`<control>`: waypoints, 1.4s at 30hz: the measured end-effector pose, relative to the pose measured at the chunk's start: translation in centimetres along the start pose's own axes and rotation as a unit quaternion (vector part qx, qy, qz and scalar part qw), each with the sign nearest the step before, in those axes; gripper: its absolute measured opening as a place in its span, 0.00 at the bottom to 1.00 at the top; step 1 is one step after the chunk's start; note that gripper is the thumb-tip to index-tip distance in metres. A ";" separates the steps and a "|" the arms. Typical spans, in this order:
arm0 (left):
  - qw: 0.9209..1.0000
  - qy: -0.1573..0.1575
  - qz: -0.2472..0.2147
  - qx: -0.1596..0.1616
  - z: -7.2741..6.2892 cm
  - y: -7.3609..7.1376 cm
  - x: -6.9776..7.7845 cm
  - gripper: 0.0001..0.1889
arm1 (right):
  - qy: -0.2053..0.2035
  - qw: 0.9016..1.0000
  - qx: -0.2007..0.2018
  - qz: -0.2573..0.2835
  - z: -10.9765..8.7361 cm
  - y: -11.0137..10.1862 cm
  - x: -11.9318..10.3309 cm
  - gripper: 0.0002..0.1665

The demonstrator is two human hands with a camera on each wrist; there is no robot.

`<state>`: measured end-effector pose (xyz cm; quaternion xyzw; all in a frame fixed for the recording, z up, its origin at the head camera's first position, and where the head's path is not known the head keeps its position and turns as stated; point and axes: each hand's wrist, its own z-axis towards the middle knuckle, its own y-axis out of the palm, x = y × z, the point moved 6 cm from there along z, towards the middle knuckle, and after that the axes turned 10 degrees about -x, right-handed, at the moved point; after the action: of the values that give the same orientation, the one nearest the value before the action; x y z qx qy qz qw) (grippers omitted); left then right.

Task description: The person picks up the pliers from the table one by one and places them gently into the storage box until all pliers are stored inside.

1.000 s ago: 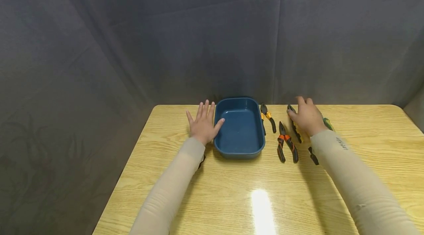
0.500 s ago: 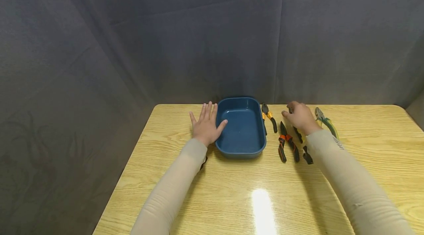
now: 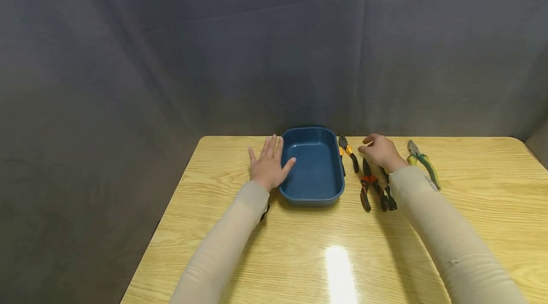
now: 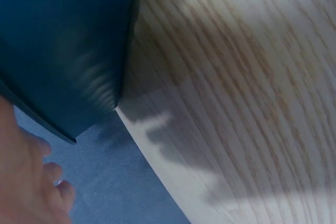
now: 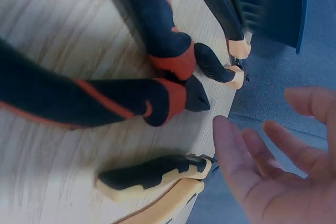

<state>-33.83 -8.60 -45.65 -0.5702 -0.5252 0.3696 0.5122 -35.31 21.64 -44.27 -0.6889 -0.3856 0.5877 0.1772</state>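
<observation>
My left hand (image 3: 269, 168) lies with spread fingers along the left rim of a blue rectangular tray (image 3: 311, 201). The left wrist view shows the tray wall (image 4: 68, 40) beside the fingers. Above the tips of a pair of orange-and-black pliers (image 3: 365, 195) is my right hand (image 3: 382, 152), its fingers apart and holding nothing. In the right wrist view these pliers (image 5: 123, 98) lie with handles spread. A pair of yellow-and-black pliers (image 5: 157, 174) lies beside them, mostly covered by the right hand and arm in the head view.
Between tray and right hand lie smaller pliers with yellow-and-black handles (image 3: 352, 157). Green-and-yellow pliers (image 3: 428, 165) rest to the right of the right hand. A grey curtain (image 3: 274, 56) hangs behind the wooden table's (image 3: 299, 251) far edge.
My right hand has moved left, from over the yellow-and-black pliers to the orange-and-black pliers' tips, uncovering the green-and-yellow pliers. My left hand has shifted slightly right along with the tray.
</observation>
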 end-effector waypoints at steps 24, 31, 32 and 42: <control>0.999 0.017 -0.024 -0.019 -0.4 0.6 0.8 0.43 | 0.019 1.000 -0.005 -0.013 1.9 2.0 -0.6 0.28; 0.999 0.013 -0.029 -0.020 -0.4 0.7 0.8 0.44 | 0.020 0.998 -0.009 -0.059 2.1 2.2 -1.0 0.29; 0.999 0.013 -0.030 -0.021 -0.5 0.7 0.8 0.44 | 0.022 0.998 -0.011 -0.057 2.1 2.3 -1.0 0.29; 0.999 0.015 -0.038 -0.022 -0.8 0.5 0.9 0.44 | 0.012 0.997 0.004 -0.082 2.7 2.6 -0.8 0.21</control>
<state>-32.74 -7.79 -45.89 -0.5666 -0.5469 0.3301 0.5205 -37.05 18.82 -46.22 -0.6612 -0.4364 0.5644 0.2320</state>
